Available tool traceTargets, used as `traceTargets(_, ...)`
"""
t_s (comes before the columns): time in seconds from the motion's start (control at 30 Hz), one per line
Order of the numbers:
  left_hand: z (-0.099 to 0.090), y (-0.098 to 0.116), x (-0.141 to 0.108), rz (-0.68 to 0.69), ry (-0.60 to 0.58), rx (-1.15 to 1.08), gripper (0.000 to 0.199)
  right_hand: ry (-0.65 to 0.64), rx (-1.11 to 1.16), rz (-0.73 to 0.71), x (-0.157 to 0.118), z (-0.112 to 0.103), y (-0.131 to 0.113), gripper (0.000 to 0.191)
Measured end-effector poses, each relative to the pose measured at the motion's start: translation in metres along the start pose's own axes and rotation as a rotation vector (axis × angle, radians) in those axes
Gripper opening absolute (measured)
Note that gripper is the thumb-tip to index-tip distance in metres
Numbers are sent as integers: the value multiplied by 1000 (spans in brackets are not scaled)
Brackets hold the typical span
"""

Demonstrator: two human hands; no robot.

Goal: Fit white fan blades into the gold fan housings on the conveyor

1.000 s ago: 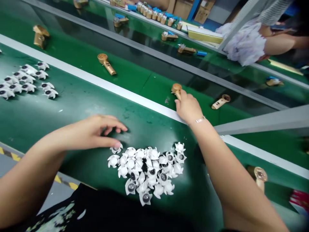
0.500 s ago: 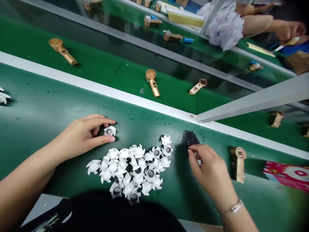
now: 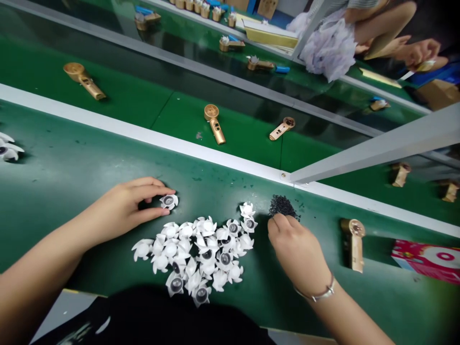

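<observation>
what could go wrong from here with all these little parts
The right hand is right at the heap of tiny black pieces, so a careless brush might scatter them. The left hand pinches one white bladed part, which could slip. The loose pile of similar white parts reaches close to the dark shirt, so leaning in may nudge some out of place.

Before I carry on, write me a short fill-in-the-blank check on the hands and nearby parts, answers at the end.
1. The left hand has a ____ bladed part between thumb and fingers.
2. The right hand is at a heap of tiny ____ pieces.
3. A bracelet circles the ____ wrist.
4. A ____ casing lies between that heap and the box.

Missing words: white; black; right; gold.
</observation>
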State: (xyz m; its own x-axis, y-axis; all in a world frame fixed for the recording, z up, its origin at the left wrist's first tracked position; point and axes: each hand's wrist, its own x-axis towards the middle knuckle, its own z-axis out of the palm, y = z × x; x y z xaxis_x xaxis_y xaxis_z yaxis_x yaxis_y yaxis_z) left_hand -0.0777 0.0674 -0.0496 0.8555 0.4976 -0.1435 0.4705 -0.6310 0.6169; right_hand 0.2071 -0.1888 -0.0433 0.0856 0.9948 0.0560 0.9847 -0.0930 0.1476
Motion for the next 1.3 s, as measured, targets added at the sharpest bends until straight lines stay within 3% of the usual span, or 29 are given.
traceTargets(0.13,1,14,0,-77,93,-97,36,47,43,30,11,-10,0,20)
traceTargets(0.2,1,27,1,-94,93,-211,38,85,179,47,21,-24,-9,13)
traceTargets(0.37,0,70,9,102,83,-358,31,194,891,-19,58,-63,-53,9)
traceTargets(0.47,0,86,14,221,128,-371,26,207,970,-82,71,-68,-70,13)
traceTargets(0.67,5,84,17,256,186,-443,21,224,952,0,76,-63,-68,14)
traceTargets(0.87,16,84,18,137,118,-870,42,84,1261,202,76,-58,-71,13)
traceTargets(1.0,23,83,18,126,176,-993,39,132,1192,217,79,-55,-75,13)
traceTargets(1.17,23,80,18,143,193,-1005,42,246,908,86,85,-57,-75,14)
traceTargets(1.3,20,78,18,149,187,-997,42,255,844,68,87,-60,-76,12)
